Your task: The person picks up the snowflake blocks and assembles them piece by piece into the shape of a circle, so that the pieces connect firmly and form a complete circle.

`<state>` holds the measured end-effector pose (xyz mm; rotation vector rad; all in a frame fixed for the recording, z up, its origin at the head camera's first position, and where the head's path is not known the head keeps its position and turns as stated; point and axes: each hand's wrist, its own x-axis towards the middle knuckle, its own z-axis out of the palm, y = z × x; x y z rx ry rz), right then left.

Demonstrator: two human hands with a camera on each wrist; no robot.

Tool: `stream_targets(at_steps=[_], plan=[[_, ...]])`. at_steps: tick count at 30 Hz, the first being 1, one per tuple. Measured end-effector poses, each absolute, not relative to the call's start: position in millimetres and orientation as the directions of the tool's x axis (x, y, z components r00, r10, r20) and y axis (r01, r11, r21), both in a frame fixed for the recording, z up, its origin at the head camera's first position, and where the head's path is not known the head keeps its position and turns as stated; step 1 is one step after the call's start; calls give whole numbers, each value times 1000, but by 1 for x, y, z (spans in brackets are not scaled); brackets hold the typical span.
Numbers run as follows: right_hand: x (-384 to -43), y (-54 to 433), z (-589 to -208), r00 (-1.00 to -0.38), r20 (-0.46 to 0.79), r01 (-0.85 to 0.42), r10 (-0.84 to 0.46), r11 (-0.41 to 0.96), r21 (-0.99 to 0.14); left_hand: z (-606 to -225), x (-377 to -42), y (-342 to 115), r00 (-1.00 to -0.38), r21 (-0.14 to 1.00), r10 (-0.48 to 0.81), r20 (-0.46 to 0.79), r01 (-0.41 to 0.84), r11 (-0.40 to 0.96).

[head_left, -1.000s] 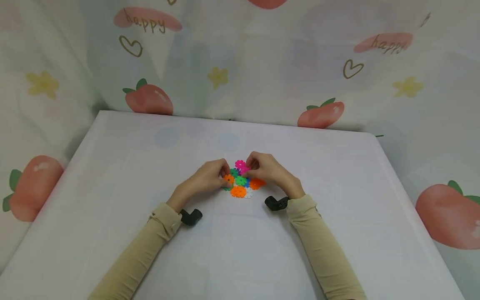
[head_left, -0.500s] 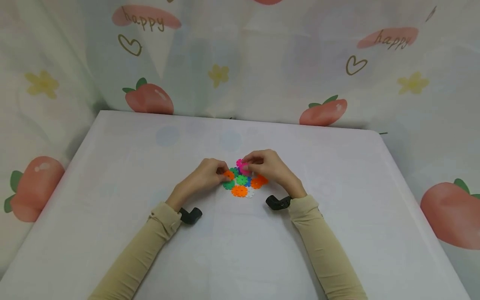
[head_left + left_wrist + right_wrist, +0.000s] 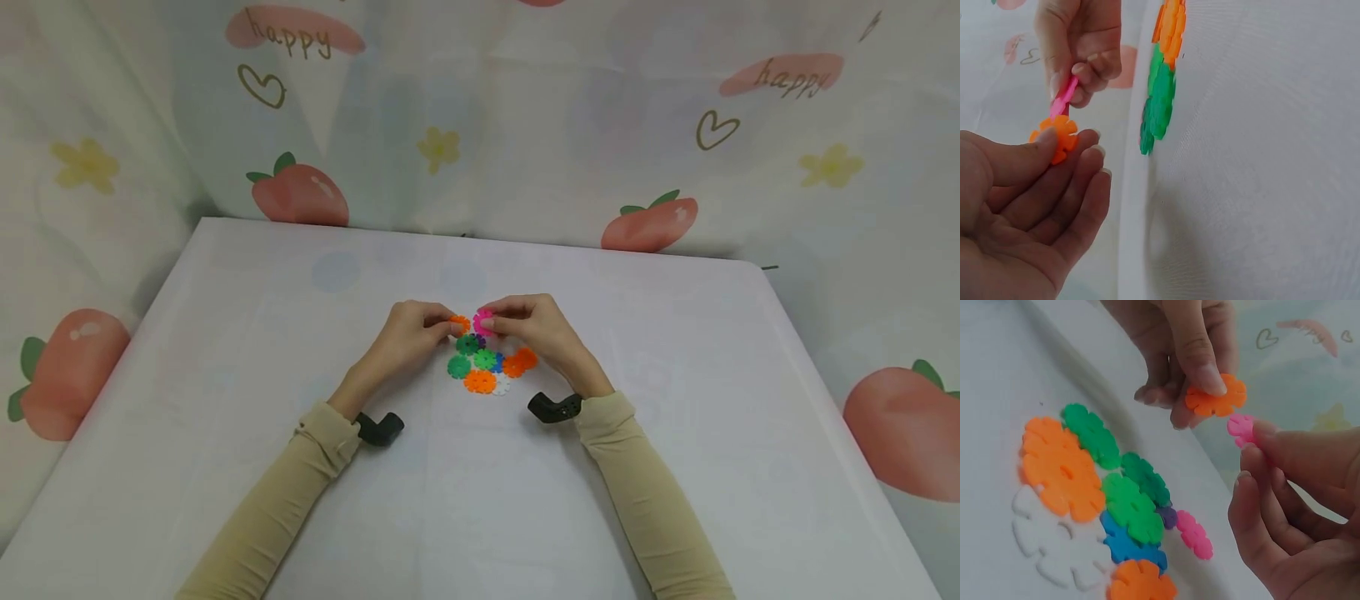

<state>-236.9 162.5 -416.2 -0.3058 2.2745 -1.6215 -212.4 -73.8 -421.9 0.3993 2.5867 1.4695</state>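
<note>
Between thumb and fingers, my left hand pinches an orange snowflake disc, a flat plastic piece with a notched, petal-like rim. My right hand pinches a pink snowflake disc of the same kind. Both discs are raised above the table, their rims close together, the pink one seen edge-on in the left wrist view. Below them lies a loose pile of discs: green, orange, white, blue, purple and another pink one. Some overlap.
A white cloth covers the table. Behind it hangs a printed curtain with fruit and flower patterns. A black camera mount sits at each wrist, the left mount and the right mount both near the tabletop.
My left hand has moved away from me and up off the pile with the orange disc, uncovering a green one. My right hand has shifted slightly the same way with the pink disc.
</note>
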Motion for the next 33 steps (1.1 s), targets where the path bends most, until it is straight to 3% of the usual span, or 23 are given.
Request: stream_targets(at_steps=[8, 17, 27, 33], plan=[[-234, 157, -415, -915, -169, 77, -365, 252, -965, -420, -212, -74, -971, 865, 236, 48, 158, 476], [-233, 156, -415, -897, -213, 110, -387, 273, -956, -420, -213, -75, -972, 877, 226, 63, 162, 453], [-232, 157, -414, -882, -229, 125, -413, 264, -957, -422, -212, -73, -957, 859, 265, 119, 233, 455], [-232, 154, -413, -871, -238, 171, -429, 188, -967, -423, -212, -72, -946, 849, 275, 170, 282, 446]])
